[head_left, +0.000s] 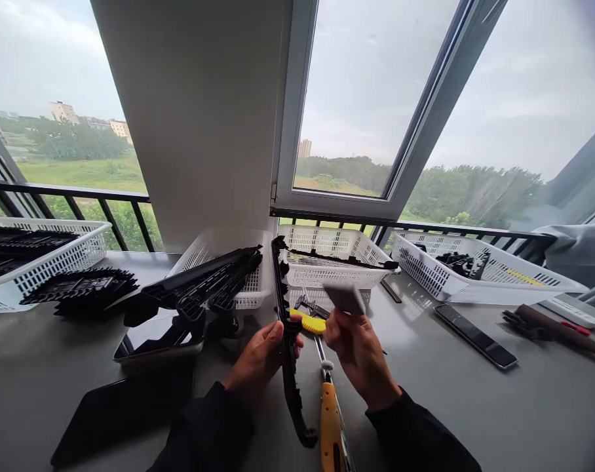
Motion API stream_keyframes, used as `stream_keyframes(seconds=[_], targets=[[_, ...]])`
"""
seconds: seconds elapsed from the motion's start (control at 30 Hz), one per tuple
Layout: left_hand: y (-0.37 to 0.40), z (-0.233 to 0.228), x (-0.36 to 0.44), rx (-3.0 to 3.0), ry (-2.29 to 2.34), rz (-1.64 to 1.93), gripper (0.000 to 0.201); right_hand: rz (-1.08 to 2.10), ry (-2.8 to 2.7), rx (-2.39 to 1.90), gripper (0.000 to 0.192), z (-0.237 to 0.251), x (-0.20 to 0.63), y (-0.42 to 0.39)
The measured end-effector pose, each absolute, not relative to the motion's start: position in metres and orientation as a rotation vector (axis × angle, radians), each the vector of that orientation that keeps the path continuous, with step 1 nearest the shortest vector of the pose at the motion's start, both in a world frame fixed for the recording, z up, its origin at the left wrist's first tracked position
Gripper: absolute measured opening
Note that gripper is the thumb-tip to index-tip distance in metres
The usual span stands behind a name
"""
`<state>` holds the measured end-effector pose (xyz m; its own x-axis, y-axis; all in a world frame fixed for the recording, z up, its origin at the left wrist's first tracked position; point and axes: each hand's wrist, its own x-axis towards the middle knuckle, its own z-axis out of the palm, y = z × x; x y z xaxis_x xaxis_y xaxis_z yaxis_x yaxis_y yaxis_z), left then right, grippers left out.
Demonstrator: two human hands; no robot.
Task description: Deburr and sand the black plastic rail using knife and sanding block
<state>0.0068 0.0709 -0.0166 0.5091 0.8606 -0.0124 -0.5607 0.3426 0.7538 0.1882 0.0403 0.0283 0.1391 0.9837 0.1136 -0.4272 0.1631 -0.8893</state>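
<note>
My left hand (258,357) is closed around the middle of a long black plastic strip (291,387) with notched edges. The strip stands nearly upright in view, its lower end curving to the right. To its right, my right hand (359,354) grips a flat grey rectangular piece (344,296), blurred by motion and apart from the strip. Between the hands lie a bright yellow ridged piece (313,322) and a tool with an orange-yellow handle (331,419) and a long metal shaft. The left fingertips show behind the strip.
White baskets (438,278) line the window side, several holding black plastic parts. More black parts (88,288) are stacked at left. A tablet-like device (160,337) and a black flat panel (125,413) lie near left, a phone-like device (474,335) and brown-handled tool (556,331) at right.
</note>
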Motion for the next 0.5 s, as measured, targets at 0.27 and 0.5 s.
stream_keyframes(seconds=[0.27,0.5], targets=[[0.065,-0.003,0.006,0.714,0.493,1.059,0.061,1.466,-1.044,-0.796,0.053,0.034,0.178,0.027],[0.067,-0.007,0.007,0.687,0.468,1.029,0.064,1.368,-1.113,-0.924,0.034,0.019,0.171,0.031]])
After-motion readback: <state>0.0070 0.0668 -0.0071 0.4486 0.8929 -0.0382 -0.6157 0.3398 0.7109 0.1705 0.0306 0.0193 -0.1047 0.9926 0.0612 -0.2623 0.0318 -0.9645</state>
